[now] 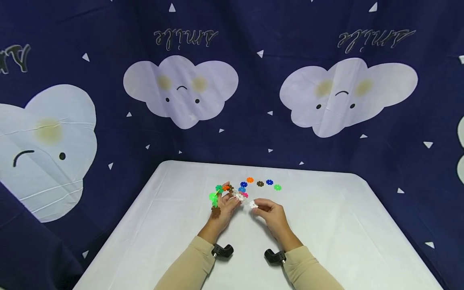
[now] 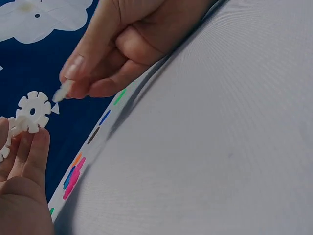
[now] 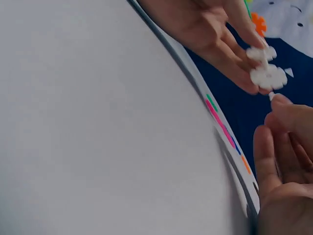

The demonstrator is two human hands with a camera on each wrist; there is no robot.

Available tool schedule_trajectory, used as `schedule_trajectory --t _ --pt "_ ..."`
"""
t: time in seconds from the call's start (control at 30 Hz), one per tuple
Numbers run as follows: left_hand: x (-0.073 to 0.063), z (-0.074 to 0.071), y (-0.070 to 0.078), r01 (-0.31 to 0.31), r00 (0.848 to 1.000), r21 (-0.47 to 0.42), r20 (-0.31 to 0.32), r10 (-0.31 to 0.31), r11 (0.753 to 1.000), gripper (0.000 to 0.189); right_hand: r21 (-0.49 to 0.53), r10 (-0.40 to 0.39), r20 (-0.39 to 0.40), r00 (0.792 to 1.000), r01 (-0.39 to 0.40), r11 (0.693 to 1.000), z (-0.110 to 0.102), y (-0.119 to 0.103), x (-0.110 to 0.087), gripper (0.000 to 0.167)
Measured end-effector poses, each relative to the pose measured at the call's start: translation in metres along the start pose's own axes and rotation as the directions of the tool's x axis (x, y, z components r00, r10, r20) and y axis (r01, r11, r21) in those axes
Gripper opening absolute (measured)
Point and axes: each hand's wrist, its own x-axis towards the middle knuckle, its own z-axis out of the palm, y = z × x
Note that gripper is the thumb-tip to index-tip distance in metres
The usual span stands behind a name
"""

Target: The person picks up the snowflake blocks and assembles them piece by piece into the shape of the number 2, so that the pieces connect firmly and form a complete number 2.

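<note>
My left hand [image 1: 224,208] holds a curved chain of interlocking plastic snowflake discs [image 1: 213,197], with green, orange, brown and white pieces joined edge to edge. At the chain's near end a white disc [image 2: 43,108] stands out past the left fingertips, its notched rim facing the other hand. Between thumb and fingers, my right hand [image 1: 274,217] pinches a single white disc [image 1: 253,204], seen nearly edge-on in the left wrist view. A small gap separates this disc from the chain's white end. In the right wrist view, the right fingertips mostly hide it.
Loose discs lie on the white table [image 1: 326,225] beyond the hands: orange [image 1: 250,180], brown [image 1: 260,183], dark blue [image 1: 269,182], green [image 1: 277,187] and pink [image 1: 245,195] among them. A dark blue curtain [image 1: 253,149] with cloud prints hangs behind the table.
</note>
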Motion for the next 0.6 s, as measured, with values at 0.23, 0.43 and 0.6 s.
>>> schedule_trajectory --t 0.23,0.43,0.6 --pt "0.002 -0.0012 -0.0004 -0.028 0.999 -0.049 0.015 0.029 0.998 0.068 0.151 0.02 0.019 1.0 -0.023 0.988 0.0082 -0.0003 -0.0075 0.032" --pt "0.0015 -0.0017 0.0002 -0.023 1.0 -0.055 0.004 0.023 0.998 0.071 0.209 0.051 0.029 0.998 -0.056 0.976 0.0089 -0.0021 -0.0104 0.033" --pt "0.0013 -0.002 -0.0021 -0.017 1.0 -0.063 0.012 0.018 0.998 0.069 0.243 0.059 0.057 0.997 -0.071 0.967 0.0098 -0.0033 -0.0114 0.035"
